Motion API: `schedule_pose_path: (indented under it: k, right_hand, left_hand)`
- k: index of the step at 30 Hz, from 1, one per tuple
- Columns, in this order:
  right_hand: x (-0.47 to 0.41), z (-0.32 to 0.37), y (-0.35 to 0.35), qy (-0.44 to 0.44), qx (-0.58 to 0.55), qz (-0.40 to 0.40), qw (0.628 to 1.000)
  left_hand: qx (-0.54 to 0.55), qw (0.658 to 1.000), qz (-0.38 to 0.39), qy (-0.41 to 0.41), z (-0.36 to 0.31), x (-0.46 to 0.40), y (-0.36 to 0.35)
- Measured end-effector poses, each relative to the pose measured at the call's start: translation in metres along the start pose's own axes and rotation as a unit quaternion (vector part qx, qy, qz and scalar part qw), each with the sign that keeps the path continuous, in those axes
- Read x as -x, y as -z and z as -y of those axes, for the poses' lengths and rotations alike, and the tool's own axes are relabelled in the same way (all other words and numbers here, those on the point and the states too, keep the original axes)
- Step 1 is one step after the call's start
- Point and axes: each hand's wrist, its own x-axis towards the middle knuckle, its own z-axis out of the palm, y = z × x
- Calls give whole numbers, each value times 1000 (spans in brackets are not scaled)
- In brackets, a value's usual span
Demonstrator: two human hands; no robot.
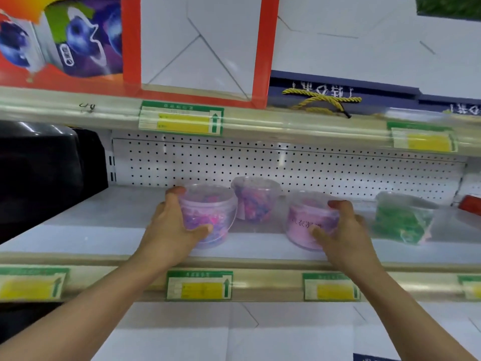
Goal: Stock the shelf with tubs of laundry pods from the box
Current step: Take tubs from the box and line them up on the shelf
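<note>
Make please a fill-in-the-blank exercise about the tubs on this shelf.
1. The left hand grips a tub with ____ pods.
2. The right hand holds the pink tub at the shelf's ____ edge.
3. The far-right tub holds ____ pods.
4. ____ tubs stand on the shelf.

Answers: purple; front; green; four

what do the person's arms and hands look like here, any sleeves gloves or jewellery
Both arms are bare as far as the picture shows, with no sleeve in view. The left hand and the right hand wear no gloves, and no ring, watch or bracelet shows on either. The picture is a little blurred, so small details could be missed.
</note>
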Motion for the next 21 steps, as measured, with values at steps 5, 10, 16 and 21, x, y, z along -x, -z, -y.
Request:
schedule_pose_path:
  k: [5,10,16,21]
  right_hand:
    - [-23,-4,-15,-19,23,-20,999]
    - [-44,-6,-26,-30,47,-4,998]
    - [-24,4,-11,24,198,-16,980]
    - [31,10,6,199,192,-120,953]
  left_hand:
    - [-110,993,-33,-16,-5,-16,-10]
    - [-202,979,-34,-22,-2,-40,-17]
    - [-314,941,-60,-108,-6,-30,-16]
    - [-259,901,-72,-341,-29,12,-21]
